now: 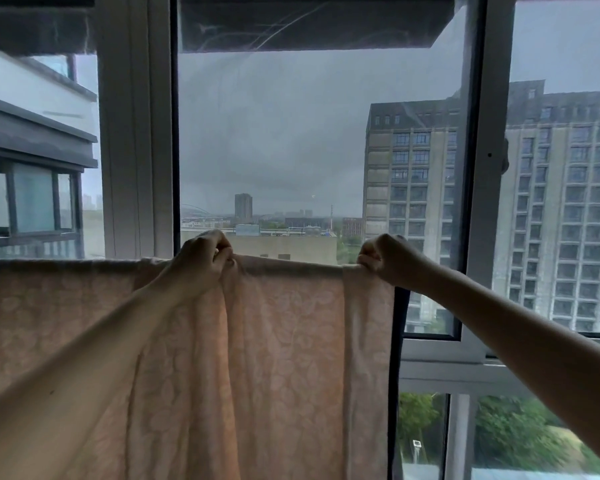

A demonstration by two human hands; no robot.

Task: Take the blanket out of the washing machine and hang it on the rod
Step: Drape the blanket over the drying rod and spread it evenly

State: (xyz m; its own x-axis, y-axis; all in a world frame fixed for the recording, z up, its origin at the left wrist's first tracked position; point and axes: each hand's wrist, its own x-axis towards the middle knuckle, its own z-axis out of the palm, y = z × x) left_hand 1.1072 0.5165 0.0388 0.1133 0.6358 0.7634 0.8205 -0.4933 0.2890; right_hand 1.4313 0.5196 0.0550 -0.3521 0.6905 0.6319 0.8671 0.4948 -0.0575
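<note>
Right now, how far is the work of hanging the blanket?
Nearly done. The blanket already hangs over a line in front of the window; the rod itself is hidden. The left hand and right hand grip its top edge. Left: smooth the bunched folds between them and let go.

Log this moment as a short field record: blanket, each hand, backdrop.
blanket: pale peach blanket with leaf pattern, draped along its top fold, hanging down
rod: hidden under the fold
left hand: left hand grips the top fold
right hand: right hand grips the top fold by the blanket's right edge
backdrop: window frame, grey sky, apartment block
</note>
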